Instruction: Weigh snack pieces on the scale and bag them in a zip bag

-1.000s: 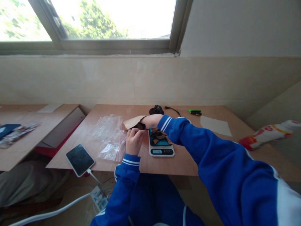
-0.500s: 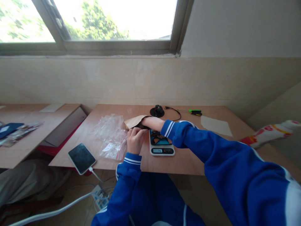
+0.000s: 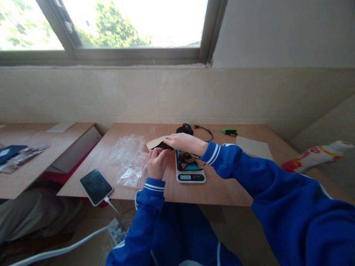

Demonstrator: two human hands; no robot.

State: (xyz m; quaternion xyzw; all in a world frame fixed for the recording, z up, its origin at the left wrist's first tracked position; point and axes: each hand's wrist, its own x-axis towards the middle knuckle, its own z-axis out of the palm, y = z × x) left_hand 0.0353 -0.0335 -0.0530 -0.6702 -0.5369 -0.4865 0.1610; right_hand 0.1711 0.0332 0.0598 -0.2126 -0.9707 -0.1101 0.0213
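My left hand is closed on the near rim of a brown paper bag, which lies tilted with its mouth to the right. At that mouth is my right hand, palm down, fingers bent together; what the fingertips hold, if anything, is hidden. Dark contents show inside the opening. Just below my right hand stands a white digital scale with a lit display and a blue platform. Dark and brown dry, flake-like pieces lie heaped on the platform, some jutting over its right side.
Clear plastic zip bags lie left of the paper bag. A phone on a charging cable overhangs the front edge. Behind are a black round-based device, a cable and screwdrivers. Right: a paper sheet and a bottle.
My right hand has drawn back to the right, from deep inside the paper bag to its mouth. More of the pieces on the scale show. My left hand keeps its grip.
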